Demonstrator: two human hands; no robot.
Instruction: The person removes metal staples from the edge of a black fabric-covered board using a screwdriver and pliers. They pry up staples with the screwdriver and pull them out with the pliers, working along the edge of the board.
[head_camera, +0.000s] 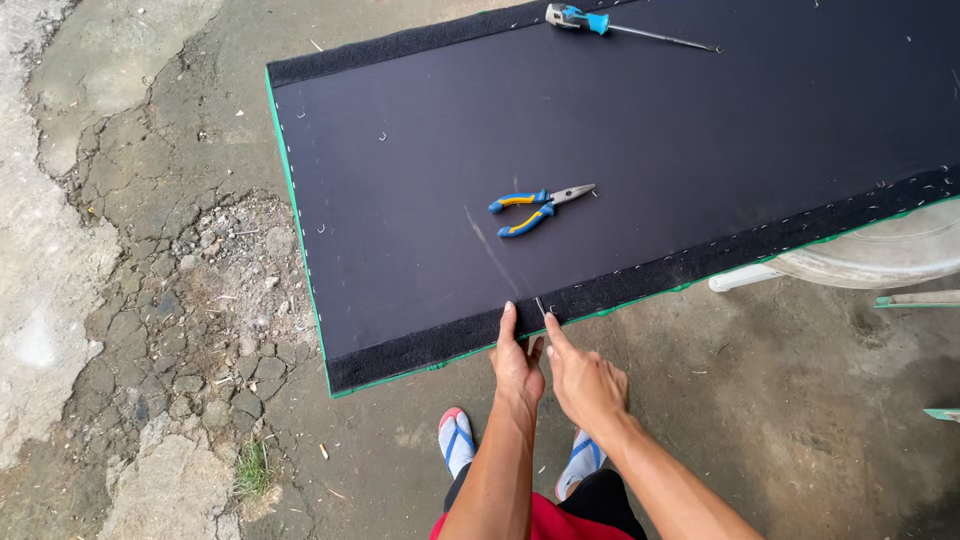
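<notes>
**Two hands at the stapled edge of a black fabric panel**

The left hand (517, 368) lay at the near edge of the black panel (620, 140), its thumb stretched up onto the dark fuzzy border strip (640, 282) and the remaining fingers curled under the edge, so that it gripped the panel's rim. The right hand (585, 382) sat just beside it, at 3 o'clock from the left, with the forefinger extended toward 11 o'clock. Its tip met a thin metal piece (540, 306) standing up from the border strip; whether the fingers pinched that piece could not be told. A pair of blue-and-yellow pliers (540, 205) rested on the panel at 12 o'clock from the hands, well apart from them, jaws pointing toward 2 o'clock. A blue-handled screwdriver (620, 27) lay at the far edge, further toward 12 o'clock. Small staples dotted the border strip and a green lining (300, 250) showed along the panel's left edge. Cracked concrete ground (150, 300) spread toward 9 o'clock, and two sandalled feet (457, 440) stood below the hands at 6 o'clock.
</notes>
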